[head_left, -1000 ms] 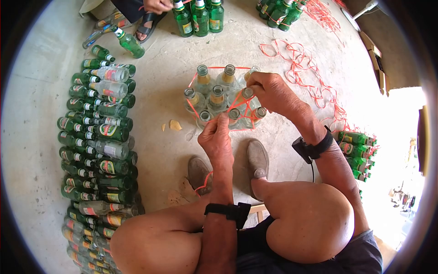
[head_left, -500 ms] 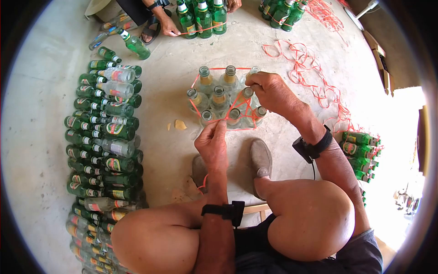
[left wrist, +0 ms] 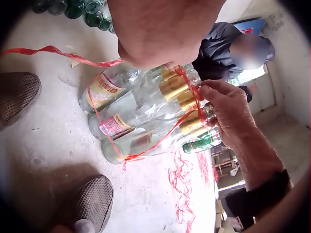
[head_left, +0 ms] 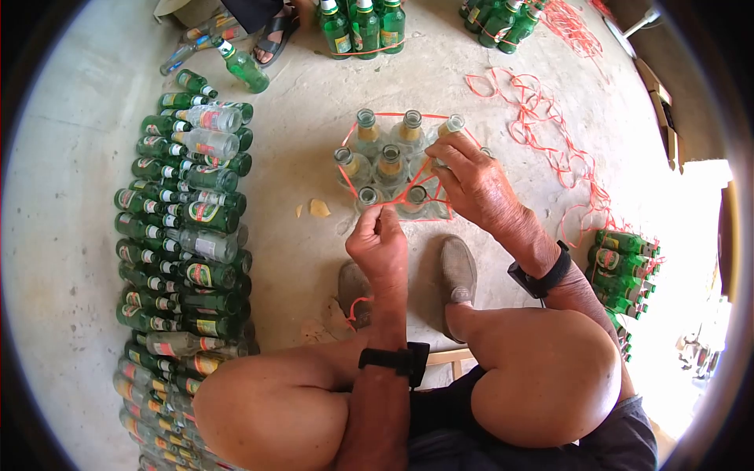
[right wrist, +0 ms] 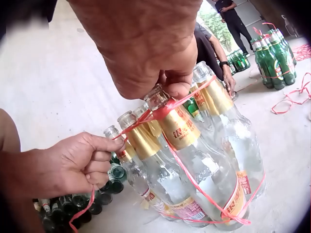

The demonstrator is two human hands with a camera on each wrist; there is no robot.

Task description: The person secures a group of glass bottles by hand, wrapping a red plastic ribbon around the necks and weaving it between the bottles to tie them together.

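Clear glass bottles (head_left: 390, 167) with gold neck labels stand upright in a tight cluster, a red plastic strap (head_left: 408, 115) running around them and across their necks. At the near side, my left hand (head_left: 380, 250) pinches the strap beside a front bottle neck; a loose end hangs below that hand in the right wrist view. My right hand (head_left: 483, 188) is over the cluster's right side, thumb and fingers pinching the strap at the necks and hiding part of a bottle there. In the right wrist view the strap (right wrist: 194, 182) also runs down a bottle's side to a knot low down.
Rows of green and clear bottles (head_left: 208, 212) lie stacked at the left. Tied green bottles (head_left: 365, 33) stand at the back near another person's sandalled foot (head_left: 272, 39). Loose red strap (head_left: 542, 125) lies tangled on the right, with more green bottles (head_left: 620, 267) nearer. My shoes flank the near floor.
My right hand has turned and moved slightly down and right, uncovering a back bottle's neck. The left hand still pinches the strap. The other person's hands have moved away from the green bottles' front.
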